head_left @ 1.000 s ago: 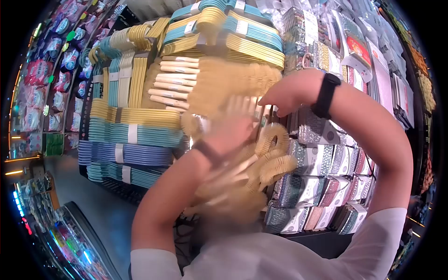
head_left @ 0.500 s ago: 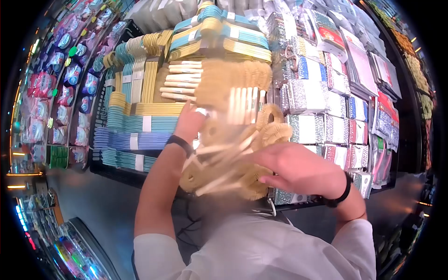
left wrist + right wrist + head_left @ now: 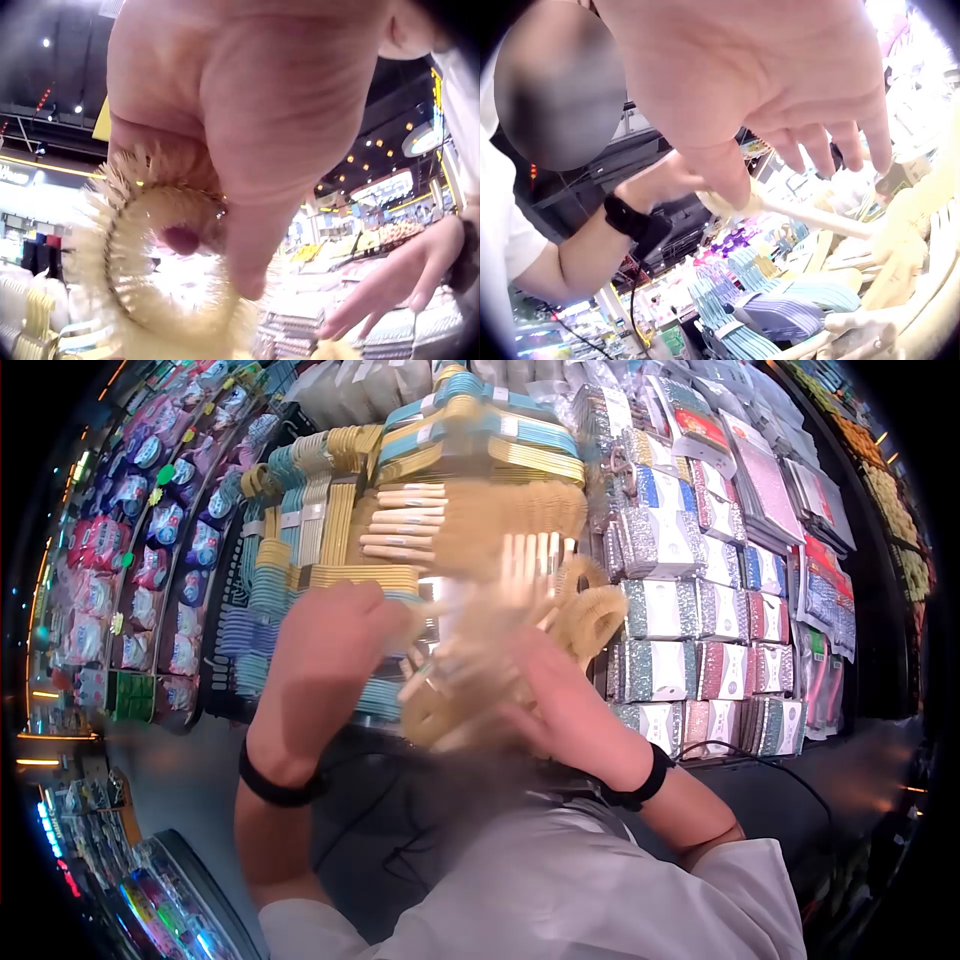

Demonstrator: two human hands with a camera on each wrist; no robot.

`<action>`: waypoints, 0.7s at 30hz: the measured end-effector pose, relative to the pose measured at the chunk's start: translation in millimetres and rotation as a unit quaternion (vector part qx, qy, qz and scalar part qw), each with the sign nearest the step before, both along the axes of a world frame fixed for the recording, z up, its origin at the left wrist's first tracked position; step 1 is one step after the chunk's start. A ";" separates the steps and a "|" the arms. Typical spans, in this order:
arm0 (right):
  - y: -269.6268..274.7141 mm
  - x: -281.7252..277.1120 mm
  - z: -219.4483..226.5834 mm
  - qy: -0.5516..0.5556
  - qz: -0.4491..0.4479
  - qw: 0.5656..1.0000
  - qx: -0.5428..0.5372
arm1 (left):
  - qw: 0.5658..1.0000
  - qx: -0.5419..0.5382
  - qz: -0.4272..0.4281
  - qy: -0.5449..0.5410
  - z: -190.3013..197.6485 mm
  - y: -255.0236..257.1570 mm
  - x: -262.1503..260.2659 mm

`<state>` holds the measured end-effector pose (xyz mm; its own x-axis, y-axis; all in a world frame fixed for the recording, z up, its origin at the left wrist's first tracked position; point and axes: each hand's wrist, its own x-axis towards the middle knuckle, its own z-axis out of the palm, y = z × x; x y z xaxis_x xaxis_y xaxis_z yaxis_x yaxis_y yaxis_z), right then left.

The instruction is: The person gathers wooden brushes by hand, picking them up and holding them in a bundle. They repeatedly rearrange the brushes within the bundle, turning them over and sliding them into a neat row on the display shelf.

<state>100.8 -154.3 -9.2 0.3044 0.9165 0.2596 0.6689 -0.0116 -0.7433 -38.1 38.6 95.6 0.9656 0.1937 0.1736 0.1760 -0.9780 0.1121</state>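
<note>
A person in a pale shirt stands close against a shop display, both hands raised to a loose bundle of straw-coloured bristle brushes [image 3: 470,680] held between chest and shelf. The left hand [image 3: 330,650] curls its fingers round one ring-shaped brush head [image 3: 142,255], a hoop of short stiff bristles on a thin core, as the left wrist view shows. The right hand [image 3: 555,700] lies against the bundle's right side; in the right wrist view its fingers [image 3: 832,142] are spread and nearly straight, with a pale wooden brush handle [image 3: 810,217] passing just under them, and whether they press on it cannot be made out. The bundle itself is blurred in the head view, so its count and exact shape stay unclear. On the display behind, more brushes [image 3: 480,520] with pale wooden handles lie stacked in rows, beside banded bundles of yellow, blue and lilac plastic hangers [image 3: 300,590] in a dark wire rack [image 3: 225,700]. To the right hang rows of glittery packets [image 3: 700,620] with white labels. Black bands [image 3: 280,790] circle both wrists.
</note>
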 end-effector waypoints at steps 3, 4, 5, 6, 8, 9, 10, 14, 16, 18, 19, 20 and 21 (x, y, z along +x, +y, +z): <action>4.7 -11.4 13.9 -0.034 0.015 0.999 0.025 | 0.988 -0.107 -0.087 0.072 20.3 -26.6 -20.7; 3.7 -13.5 20.6 -0.041 0.033 0.998 0.018 | 0.986 -0.121 -0.103 0.053 20.0 -31.8 -26.1; 0.5 -15.6 23.9 -0.001 0.069 0.996 -0.057 | 0.983 -0.136 -0.120 0.034 18.0 -36.1 -30.3; -4.8 -16.7 26.2 0.038 0.102 0.985 -0.133 | 0.979 -0.151 -0.139 0.014 14.9 -39.3 -31.8; -19.8 -18.3 25.3 0.088 0.119 0.974 -0.170 | 0.973 -0.199 -0.031 -0.109 -0.4 -47.7 -27.2; -28.3 -18.4 21.1 0.097 0.103 0.981 -0.132 | 0.962 -0.244 0.014 -0.122 -13.4 -46.1 -27.3; -36.8 -17.3 16.6 0.107 0.088 0.986 -0.093 | 0.945 -0.290 0.058 -0.139 -26.3 -44.5 -27.3; -72.5 -3.3 5.8 0.324 -0.032 0.941 -0.097 | 0.904 -0.409 0.121 0.038 -112.7 1.8 -24.0; -87.3 -1.1 2.8 0.411 -0.105 0.902 -0.082 | 0.941 -0.300 0.125 0.093 -162.7 15.7 -18.6; -97.2 -1.3 -0.2 0.483 -0.152 0.861 -0.044 | 0.929 -0.276 0.151 0.194 -181.8 17.3 0.6; -101.8 -1.0 -1.4 0.486 -0.150 0.860 -0.042 | 0.919 -0.262 0.164 0.244 -191.2 17.1 8.1; -106.5 -0.6 -2.5 0.490 -0.147 0.858 -0.040 | 0.932 -0.226 0.159 0.235 -208.1 17.2 10.1; -110.6 -1.4 -3.9 0.494 -0.145 0.856 -0.038 | 0.942 -0.191 0.155 0.227 -224.0 15.1 10.8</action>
